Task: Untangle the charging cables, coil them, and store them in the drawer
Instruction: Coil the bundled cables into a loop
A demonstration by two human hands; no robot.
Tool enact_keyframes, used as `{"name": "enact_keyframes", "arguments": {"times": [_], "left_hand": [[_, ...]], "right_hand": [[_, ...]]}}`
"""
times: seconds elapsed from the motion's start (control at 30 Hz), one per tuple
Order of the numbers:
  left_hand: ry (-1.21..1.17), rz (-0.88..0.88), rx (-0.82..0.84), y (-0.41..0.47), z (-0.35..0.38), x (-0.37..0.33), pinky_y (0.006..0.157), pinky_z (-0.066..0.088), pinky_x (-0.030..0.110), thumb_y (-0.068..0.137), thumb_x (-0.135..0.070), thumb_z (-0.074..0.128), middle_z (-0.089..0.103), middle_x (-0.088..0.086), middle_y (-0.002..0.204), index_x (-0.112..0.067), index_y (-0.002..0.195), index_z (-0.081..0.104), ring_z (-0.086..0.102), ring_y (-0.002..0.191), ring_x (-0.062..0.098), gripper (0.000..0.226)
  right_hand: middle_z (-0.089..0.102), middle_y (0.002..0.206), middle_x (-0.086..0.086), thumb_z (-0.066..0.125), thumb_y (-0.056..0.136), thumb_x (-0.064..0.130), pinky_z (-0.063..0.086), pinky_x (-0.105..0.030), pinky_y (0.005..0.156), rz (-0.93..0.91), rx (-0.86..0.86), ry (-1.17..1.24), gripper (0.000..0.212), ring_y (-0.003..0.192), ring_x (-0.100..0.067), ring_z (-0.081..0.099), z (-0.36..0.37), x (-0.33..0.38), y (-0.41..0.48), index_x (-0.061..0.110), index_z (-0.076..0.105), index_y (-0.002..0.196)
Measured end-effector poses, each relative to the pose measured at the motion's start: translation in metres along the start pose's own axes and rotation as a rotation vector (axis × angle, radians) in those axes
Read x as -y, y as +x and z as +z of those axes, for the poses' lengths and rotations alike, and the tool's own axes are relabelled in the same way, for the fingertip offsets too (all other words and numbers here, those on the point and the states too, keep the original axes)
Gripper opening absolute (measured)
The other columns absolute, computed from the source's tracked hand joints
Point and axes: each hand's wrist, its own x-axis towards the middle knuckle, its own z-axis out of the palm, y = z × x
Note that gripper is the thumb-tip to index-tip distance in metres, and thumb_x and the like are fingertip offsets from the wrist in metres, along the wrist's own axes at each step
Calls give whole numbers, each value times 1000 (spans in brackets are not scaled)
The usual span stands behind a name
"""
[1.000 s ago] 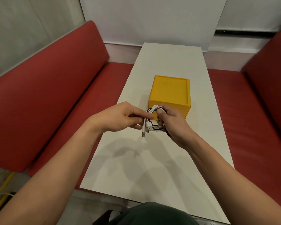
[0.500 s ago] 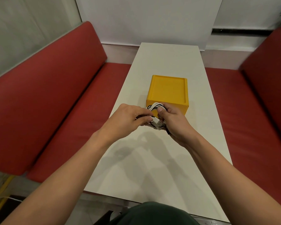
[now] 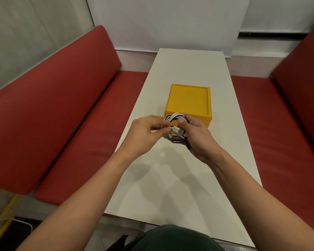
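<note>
A bundle of white and black charging cables (image 3: 174, 120) is held as a coil above the white table (image 3: 179, 171), just in front of the yellow drawer box (image 3: 188, 100). My right hand (image 3: 194, 136) grips the coil, thumb pressed on top. My left hand (image 3: 145, 133) pinches the white cable end near its USB plug (image 3: 179, 131), which lies across the coil. The box's front is mostly hidden behind my hands; I cannot tell whether its drawer is open.
Red benches (image 3: 53, 115) run along both sides of the narrow table, with a white wall at the far end. The right bench (image 3: 283, 124) is close to the table edge. My dark-clothed lap shows at the bottom.
The white plug end that hung below my hands a second ago has been brought up and laid across the coil. Both hands stayed close together in front of the box.
</note>
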Motion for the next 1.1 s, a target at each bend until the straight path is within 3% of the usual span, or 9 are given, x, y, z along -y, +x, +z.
{"name": "enact_keyframes", "arguments": {"times": [0.1,0.3,0.43,0.57,0.67,0.77,0.93,1.03,1.1], "left_hand": [[-10,107,-39,-1,1,8,86,60,33,87,-20,81,73,-3,107,-23,104,82,72,94,9,17],[214,476,-146,0,3,15,76,46,8,90,-13,77,67,13,102,-10,108,81,59,81,2,18],[290,532,16,0,-1,17,76,49,11,96,-18,70,64,14,110,-13,114,80,65,81,8,21],[383,584,117,3,-10,20,81,38,0,95,-20,69,63,17,111,-13,114,80,61,83,11,24],[370,529,259,7,-20,19,80,40,3,92,-33,69,61,11,116,-18,116,80,60,83,6,30],[372,471,320,10,-22,17,77,46,11,90,-41,68,61,8,119,-19,115,80,62,83,4,35],[175,301,228,5,-14,13,86,59,22,85,-21,83,67,7,129,-17,109,82,72,94,13,24],[37,145,246,6,-13,11,84,61,47,82,-19,85,78,3,103,-20,104,83,75,90,22,22],[-6,59,247,7,-16,8,84,60,53,81,-19,87,79,0,91,-27,98,83,76,85,26,19]], "right_hand": [[74,120,-15,40,112,19,62,-44,82,33,35,85,32,103,-35,75,1,5,-5,8,64,129],[75,116,-17,41,112,19,61,-33,70,83,58,230,31,96,-31,76,2,9,-9,7,64,128],[74,91,-9,43,111,18,61,-33,67,119,57,244,30,91,-29,72,0,6,-11,6,65,128],[65,71,0,44,111,18,60,-33,64,166,47,260,25,83,-28,67,3,3,-14,9,66,119],[67,69,0,44,111,18,59,-34,64,181,47,242,23,70,-22,69,5,3,-18,12,66,110],[50,60,1,43,111,17,59,-33,61,169,30,233,23,63,-20,54,5,2,-16,10,65,109],[43,63,2,43,111,18,59,-34,65,132,29,165,25,65,-20,44,3,1,-11,11,65,119],[44,63,2,43,111,18,60,-34,66,117,44,169,25,67,-22,51,3,2,-14,9,65,119],[47,63,2,43,111,19,60,-34,66,107,59,162,25,66,-22,61,6,4,-15,8,64,121]]}}
